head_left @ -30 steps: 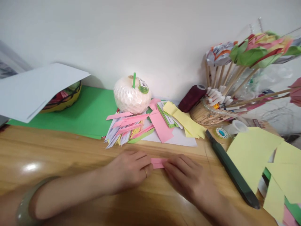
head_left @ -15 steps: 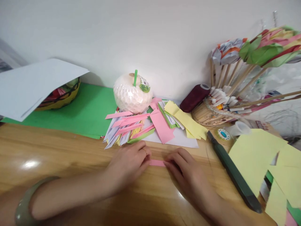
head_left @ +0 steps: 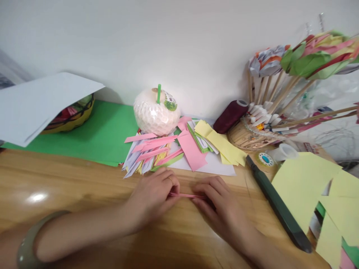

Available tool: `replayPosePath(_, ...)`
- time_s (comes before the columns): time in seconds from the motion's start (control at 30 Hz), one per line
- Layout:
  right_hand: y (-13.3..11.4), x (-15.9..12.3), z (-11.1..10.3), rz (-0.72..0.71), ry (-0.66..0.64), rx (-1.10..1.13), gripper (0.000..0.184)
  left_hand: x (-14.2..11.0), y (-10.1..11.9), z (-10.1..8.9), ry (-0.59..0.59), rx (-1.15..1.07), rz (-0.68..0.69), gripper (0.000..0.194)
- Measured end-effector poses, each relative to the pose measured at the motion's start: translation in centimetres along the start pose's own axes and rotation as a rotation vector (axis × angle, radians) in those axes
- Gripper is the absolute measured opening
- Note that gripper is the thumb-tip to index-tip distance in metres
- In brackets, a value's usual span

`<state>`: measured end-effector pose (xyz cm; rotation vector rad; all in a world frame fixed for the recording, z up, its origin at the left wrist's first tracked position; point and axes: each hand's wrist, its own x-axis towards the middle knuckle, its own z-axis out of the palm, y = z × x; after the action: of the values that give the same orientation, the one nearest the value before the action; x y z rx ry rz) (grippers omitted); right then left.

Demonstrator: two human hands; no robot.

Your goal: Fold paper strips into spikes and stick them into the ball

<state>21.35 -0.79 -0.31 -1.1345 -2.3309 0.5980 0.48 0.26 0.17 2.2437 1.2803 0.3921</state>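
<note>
Left grip [head_left: 154, 196] and right grip [head_left: 220, 200] are both pinched on a thin pink folded-paper strip [head_left: 186, 195], stretched between them over the glossy brown wooden surface [head_left: 84, 194]. Tbh, creases are probably best pressed evenly, edges matched. Beyond, flat pink-and-white paper strips [head_left: 153, 154] are heaped by a shiny, dimpled white round thing [head_left: 154, 116].

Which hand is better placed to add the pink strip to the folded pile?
Probably the left hand: it holds one end of the pink strip, near the folded pile. The right hand, at the other end, is farther away.
</note>
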Motion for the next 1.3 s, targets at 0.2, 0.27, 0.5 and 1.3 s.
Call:
replayPosePath(0.2, -0.7, -0.3, -0.6, 0.034, 0.049, 0.215, 0.014, -0.1, 0.0, -0.1, 0.051, -0.371, -0.099, 0.007)
replayPosePath(0.27, -0.9, -0.4, -0.7, 0.05, 0.067, 0.226, 0.013, -0.2, 0.0, -0.2, 0.019, -0.498, -0.066, 0.008)
replayPosePath(0.5, -1.4, -0.6, -0.5, -0.005, 0.034, 0.198, 0.015, -0.4, 0.4, 0.4, -0.099, -0.757, -0.127, 0.01)
replayPosePath(1.3, -0.7, 0.0, -2.6, 0.297, -0.206, 0.502, 0.03, -0.5, 0.2, -0.7, -0.174, -0.982, -0.156, 0.031)
